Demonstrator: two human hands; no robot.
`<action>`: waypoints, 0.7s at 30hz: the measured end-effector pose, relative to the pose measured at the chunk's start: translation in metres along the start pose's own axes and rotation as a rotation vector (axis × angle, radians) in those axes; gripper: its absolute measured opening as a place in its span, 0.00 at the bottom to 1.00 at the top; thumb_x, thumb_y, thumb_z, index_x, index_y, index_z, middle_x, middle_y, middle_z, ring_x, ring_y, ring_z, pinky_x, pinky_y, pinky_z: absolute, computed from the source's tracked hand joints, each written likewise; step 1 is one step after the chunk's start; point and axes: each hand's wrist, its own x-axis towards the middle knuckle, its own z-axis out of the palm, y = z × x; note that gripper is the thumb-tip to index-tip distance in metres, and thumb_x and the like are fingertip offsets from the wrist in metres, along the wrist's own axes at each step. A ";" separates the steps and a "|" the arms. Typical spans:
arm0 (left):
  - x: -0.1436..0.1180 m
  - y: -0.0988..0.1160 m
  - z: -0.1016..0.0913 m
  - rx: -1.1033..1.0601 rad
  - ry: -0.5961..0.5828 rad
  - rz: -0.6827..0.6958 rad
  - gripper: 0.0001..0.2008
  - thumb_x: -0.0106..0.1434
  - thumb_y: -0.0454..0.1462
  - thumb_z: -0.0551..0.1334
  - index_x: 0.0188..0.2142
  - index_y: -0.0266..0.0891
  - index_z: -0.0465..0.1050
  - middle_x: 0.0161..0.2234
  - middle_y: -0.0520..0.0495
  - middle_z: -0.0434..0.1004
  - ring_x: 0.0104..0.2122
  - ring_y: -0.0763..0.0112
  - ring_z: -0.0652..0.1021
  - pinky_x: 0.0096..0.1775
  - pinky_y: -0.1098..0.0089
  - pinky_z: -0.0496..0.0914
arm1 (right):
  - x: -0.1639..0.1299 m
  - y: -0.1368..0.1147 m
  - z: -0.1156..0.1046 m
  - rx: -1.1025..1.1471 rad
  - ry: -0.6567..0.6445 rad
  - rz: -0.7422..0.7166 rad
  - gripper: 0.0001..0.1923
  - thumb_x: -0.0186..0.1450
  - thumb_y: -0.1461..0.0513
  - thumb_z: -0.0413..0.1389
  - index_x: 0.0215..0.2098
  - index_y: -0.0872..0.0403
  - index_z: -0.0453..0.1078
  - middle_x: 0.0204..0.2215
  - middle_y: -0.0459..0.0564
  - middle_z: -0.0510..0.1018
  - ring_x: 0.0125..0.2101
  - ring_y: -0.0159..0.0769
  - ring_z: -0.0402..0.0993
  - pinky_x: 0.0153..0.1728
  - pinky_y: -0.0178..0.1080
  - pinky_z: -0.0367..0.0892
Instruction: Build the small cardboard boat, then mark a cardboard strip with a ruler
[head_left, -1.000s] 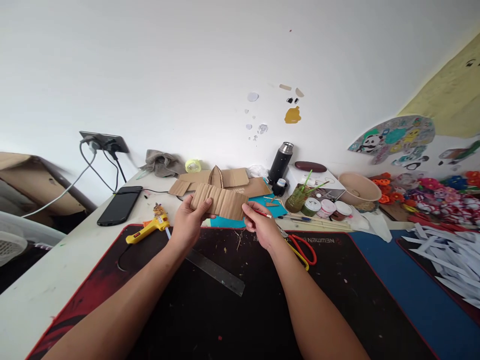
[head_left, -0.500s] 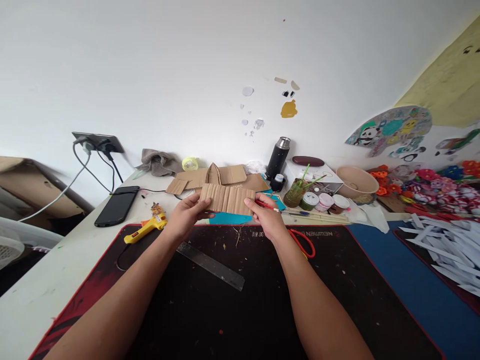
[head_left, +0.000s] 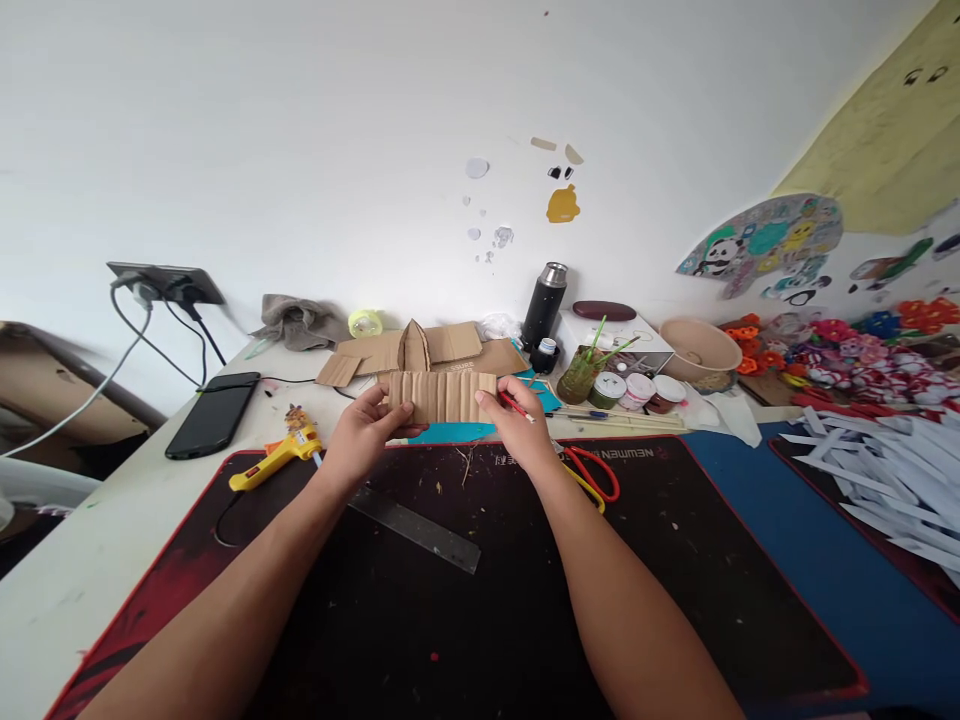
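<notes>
A rectangular piece of corrugated cardboard [head_left: 441,398], creased with vertical ridges, is held up above the far edge of the black desk mat [head_left: 420,630]. My left hand [head_left: 365,428] pinches its left end, thumb on the near face. At the right end, my right hand [head_left: 517,415] grips it the same way. A red pen or pencil [head_left: 517,406] also lies against the fingers of my right hand. Below my hands, a clear ruler [head_left: 420,530] rests on the mat. Scissors with red and yellow handles [head_left: 596,475] lie beside my right forearm.
On the left are a yellow glue gun [head_left: 277,458] and a black phone [head_left: 214,415]. Cut cardboard pieces [head_left: 457,342] lie behind my hands. Farther right stand a black thermos [head_left: 545,305], paint jars [head_left: 637,390] and a beige bowl [head_left: 697,350]. White paper strips [head_left: 885,480] are heaped at right.
My view has shifted slightly, so most things sit a little further left. The cardboard now faces me more squarely and level, its ridges plainer. Both hands keep their hold.
</notes>
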 end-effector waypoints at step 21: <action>-0.003 -0.007 0.012 -0.225 0.033 -0.074 0.27 0.53 0.51 0.82 0.46 0.38 0.83 0.45 0.41 0.88 0.42 0.52 0.88 0.43 0.56 0.87 | 0.005 -0.011 -0.001 0.370 0.062 0.232 0.23 0.57 0.43 0.76 0.33 0.51 0.77 0.22 0.42 0.77 0.18 0.30 0.69 0.17 0.33 0.58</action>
